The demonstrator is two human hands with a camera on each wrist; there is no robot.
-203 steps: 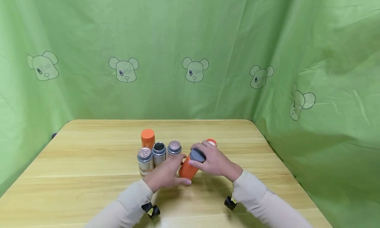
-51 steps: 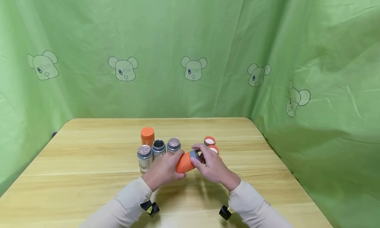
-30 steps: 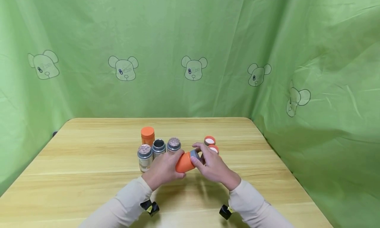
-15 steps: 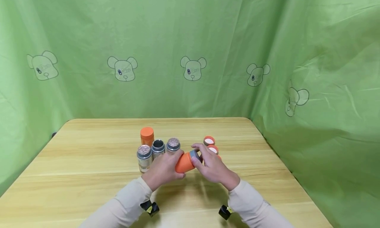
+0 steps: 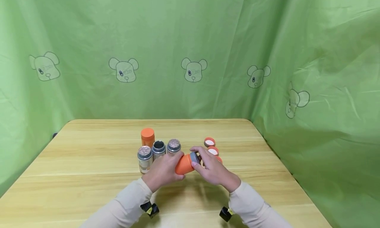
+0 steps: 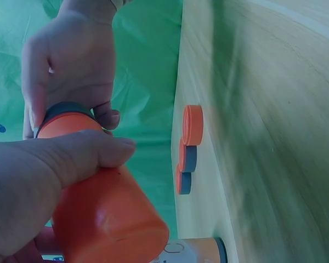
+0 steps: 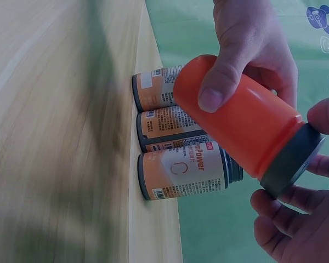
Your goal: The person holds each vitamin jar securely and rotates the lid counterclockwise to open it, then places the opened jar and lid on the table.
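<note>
Left hand [image 5: 164, 171] round an orange bottle [image 5: 184, 164], right hand [image 5: 212, 167] on its dark cap [image 7: 293, 160]

The left hand is closed about the body of the bottle, with its thumb laid across the side and its other fingers curled beneath, partly hidden in the head view. The right hand is half closed: thumb and fingers bend round the rim of the dark cap and touch it from opposite sides. The dark cap sits on the end of the bottle; how tightly cannot be told. The bottle is tilted, base to the left and capped end upward to the right, and is held above the table [image 5: 89, 195], apart from its surface.

To the left of the bottle and beyond it stand three upright jars with printed labels. The leftmost jar [image 5: 145, 160] and the rightmost jar [image 5: 174, 145] carry patterned silvery seals; the middle jar [image 5: 159, 149] shows a dark mouth. Farther beyond the bottle, also to the left, stands an upright orange jar [image 5: 147, 140] with an orange lid. To the right of the bottle and beyond it lies a row of three caps: the far cap [image 5: 209, 142] and the second cap [image 5: 212, 151] show white discs within orange rims, while the near cap [image 5: 219, 159] is partly hidden by the right hand.
</note>
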